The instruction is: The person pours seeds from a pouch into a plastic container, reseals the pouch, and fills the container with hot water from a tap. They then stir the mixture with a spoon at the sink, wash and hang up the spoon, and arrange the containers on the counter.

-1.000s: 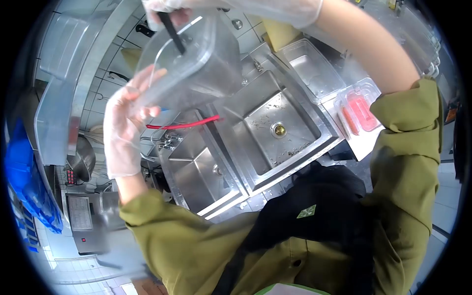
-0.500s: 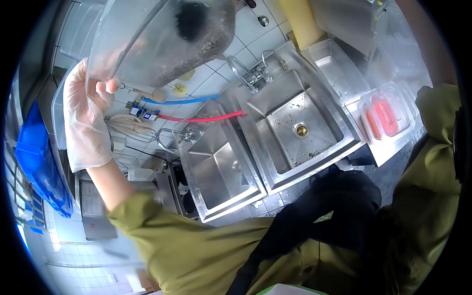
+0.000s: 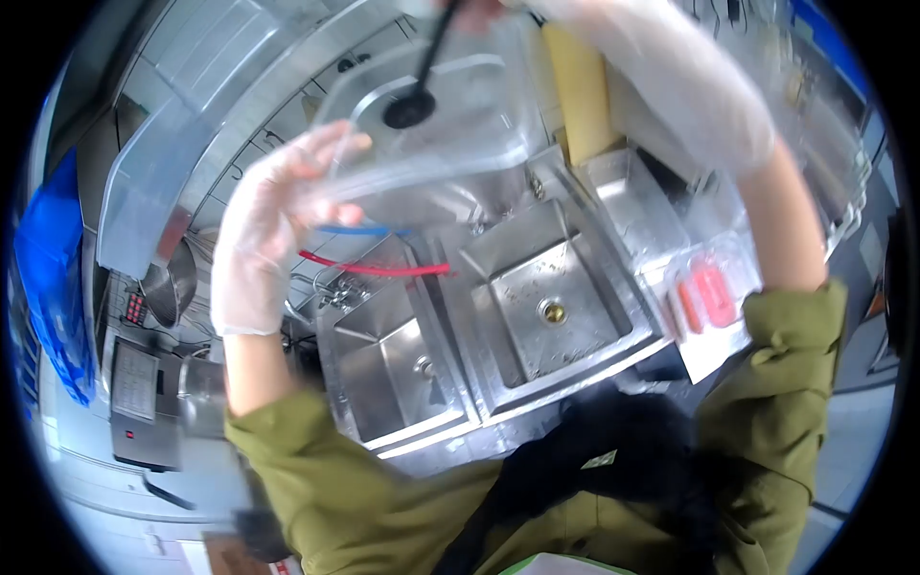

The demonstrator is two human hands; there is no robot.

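My left hand [image 3: 273, 216], in a clear glove, grips the near left rim of a large clear plastic container [image 3: 450, 144], fingers and thumb on either side of the wall. The container is tilted, its opening towards me, above the sinks. At the top edge my gloved right hand [image 3: 489, 14], partly cut off and blurred, holds the handle of a black utensil [image 3: 412, 107]. The utensil's round end reaches into the container. What else is inside is too blurred to tell.
Below are a large steel sink [image 3: 551, 316] with dark bits around its drain and a smaller sink [image 3: 393, 374]. A red hose [image 3: 374, 270] lies behind them. At the right sit a metal tray [image 3: 632, 206] and clear tubs with red contents [image 3: 711, 292].
Over the last second the container swung up close to the camera, then back down to a tilted position above the sinks. My right hand and the black utensil are back in view.
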